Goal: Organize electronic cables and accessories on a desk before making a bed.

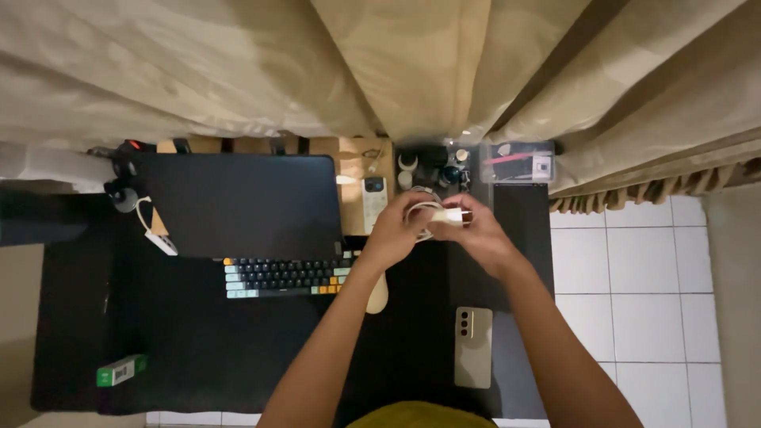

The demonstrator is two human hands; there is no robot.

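White charger plug (450, 215) and its looped cable (422, 208) sit pinched between my left hand (394, 231) and right hand (481, 235) over the desk's far right, mid-coiling I judge, so next I need a steady wrap around the bundle

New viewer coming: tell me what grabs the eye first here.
Both hands meet mid-frame over the black desk, left hand and right hand gripping a white charger with its cable. To their left lies a dark keyboard with teal and orange keys; below them, a beige phone lies face down.
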